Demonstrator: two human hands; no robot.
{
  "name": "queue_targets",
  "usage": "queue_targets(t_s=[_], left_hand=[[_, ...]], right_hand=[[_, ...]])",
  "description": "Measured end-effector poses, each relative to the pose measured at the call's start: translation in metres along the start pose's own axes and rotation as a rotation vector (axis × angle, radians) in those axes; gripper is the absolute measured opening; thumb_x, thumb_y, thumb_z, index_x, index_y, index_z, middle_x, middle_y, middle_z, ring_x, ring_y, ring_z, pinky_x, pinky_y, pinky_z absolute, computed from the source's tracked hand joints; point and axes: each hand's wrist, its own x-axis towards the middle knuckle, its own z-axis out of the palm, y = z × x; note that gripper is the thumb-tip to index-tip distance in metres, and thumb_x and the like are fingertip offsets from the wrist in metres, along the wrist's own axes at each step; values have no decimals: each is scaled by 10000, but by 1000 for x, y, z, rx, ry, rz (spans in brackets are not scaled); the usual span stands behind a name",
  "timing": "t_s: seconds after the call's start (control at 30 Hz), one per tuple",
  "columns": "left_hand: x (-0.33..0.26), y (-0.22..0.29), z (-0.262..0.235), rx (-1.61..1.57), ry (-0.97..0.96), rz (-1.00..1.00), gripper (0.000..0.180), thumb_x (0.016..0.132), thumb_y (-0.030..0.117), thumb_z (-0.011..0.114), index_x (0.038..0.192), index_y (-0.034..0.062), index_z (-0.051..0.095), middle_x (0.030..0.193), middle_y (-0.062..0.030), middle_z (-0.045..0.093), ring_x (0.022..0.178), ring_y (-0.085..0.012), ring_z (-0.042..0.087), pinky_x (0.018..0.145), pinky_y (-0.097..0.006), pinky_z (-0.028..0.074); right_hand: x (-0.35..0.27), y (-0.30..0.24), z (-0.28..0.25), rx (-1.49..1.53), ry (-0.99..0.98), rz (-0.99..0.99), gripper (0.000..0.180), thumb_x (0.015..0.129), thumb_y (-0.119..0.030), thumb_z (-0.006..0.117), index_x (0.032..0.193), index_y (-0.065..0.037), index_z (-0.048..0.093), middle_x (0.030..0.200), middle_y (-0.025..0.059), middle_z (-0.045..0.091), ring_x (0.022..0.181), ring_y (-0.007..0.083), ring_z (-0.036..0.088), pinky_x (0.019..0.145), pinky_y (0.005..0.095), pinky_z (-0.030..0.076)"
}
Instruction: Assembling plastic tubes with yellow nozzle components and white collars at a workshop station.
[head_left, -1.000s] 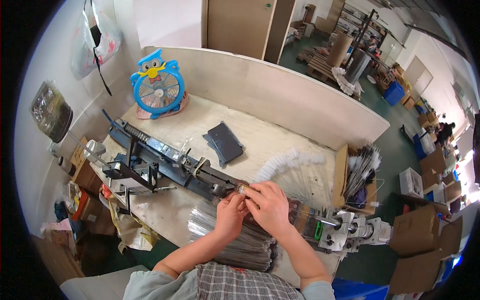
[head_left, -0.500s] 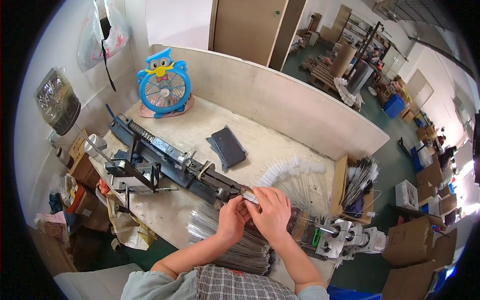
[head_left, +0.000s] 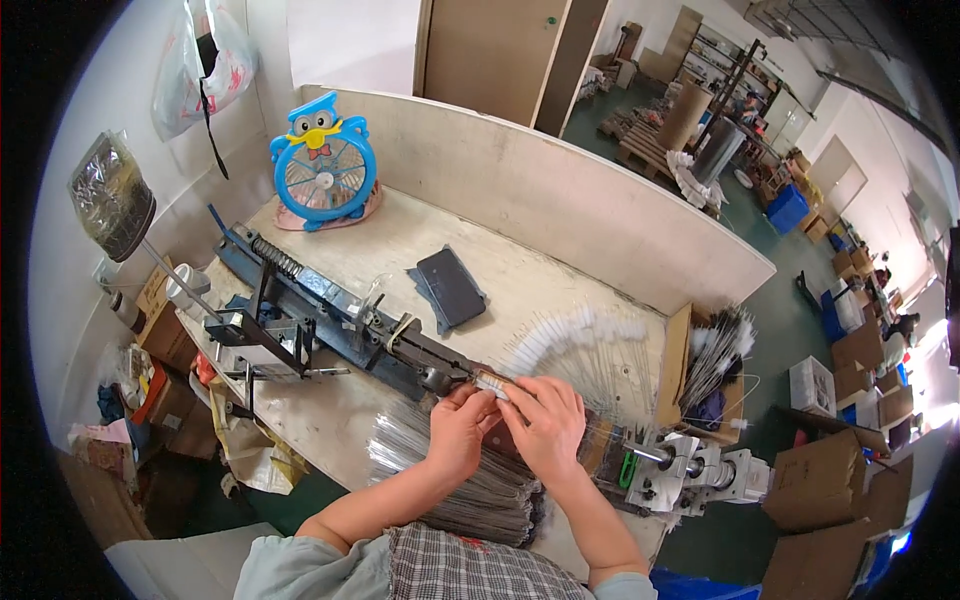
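Both of my hands meet over the bench at the lower right end of a long dark metal jig [head_left: 420, 350]. My left hand [head_left: 461, 432] is closed, thumb and fingers pinching at the near edge of a small pale piece [head_left: 491, 384] with a brownish stripe. From the far side, my right hand [head_left: 545, 420] bends its fingers onto the same piece, which lies at the jig's tip. Its exact kind is too small to make out. Below my wrists is a thick bundle of thin metal wires [head_left: 400, 445]. White-tipped wire brushes [head_left: 560, 335] lie fanned beyond my right hand.
A silver clamping machine [head_left: 690, 475] stands at the bench's right end, near a cardboard box of wire brushes [head_left: 712, 365]. Farther back are a dark flat pad [head_left: 452, 287] and a blue cartoon fan [head_left: 325, 180]. A low partition [head_left: 520, 180] edges the bench; cartons [head_left: 820, 480] stand right.
The whole view has shifted slightly. Both hands stay at the jig's tip, with the right fingers drawn back a little, so more of the pale piece shows.
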Motion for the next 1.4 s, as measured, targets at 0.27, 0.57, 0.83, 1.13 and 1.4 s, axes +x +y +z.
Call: queue_targets(t_s=[0.27,0.57,0.83,1.13,1.4], left_hand=[[0,2,4,-19,6,-8,127,867,72,551,981,16,554,923,-62,613,850,-154,614,777,-284,494],[-1,6,-2,-99,-26,-47,434,948,431,383,1058,37,528,987,-89,581,906,-192,583,828,-336,477],[-8,11,-4,19,7,-72,591,928,599,294,978,39,477,908,-88,515,872,-226,562,837,-360,466],[-10,13,-13,315,-159,-160,603,961,488,322,1324,8,362,1236,-103,500,1081,-203,515,936,-353,406],[-12,65,-101,460,198,32,404,864,229,584,1207,29,512,1000,-83,626,859,-191,615,785,-303,469]], right_hand=[[1,0,0,5,2,6,174,688,-159,736,852,-122,692,906,-14,640,890,188,582,726,328,435],[10,-1,-23,-12,-90,8,219,696,-189,731,890,-102,678,870,-1,631,877,198,568,748,340,420],[-3,-2,-25,-38,-219,3,150,729,-138,680,865,-80,660,778,32,598,851,220,548,765,352,415],[-9,3,-48,157,-162,93,189,752,-132,667,933,-84,643,825,39,606,784,224,574,667,351,465],[-93,21,-35,157,-891,293,163,817,-214,606,925,-95,631,807,60,598,802,254,624,650,377,511]])
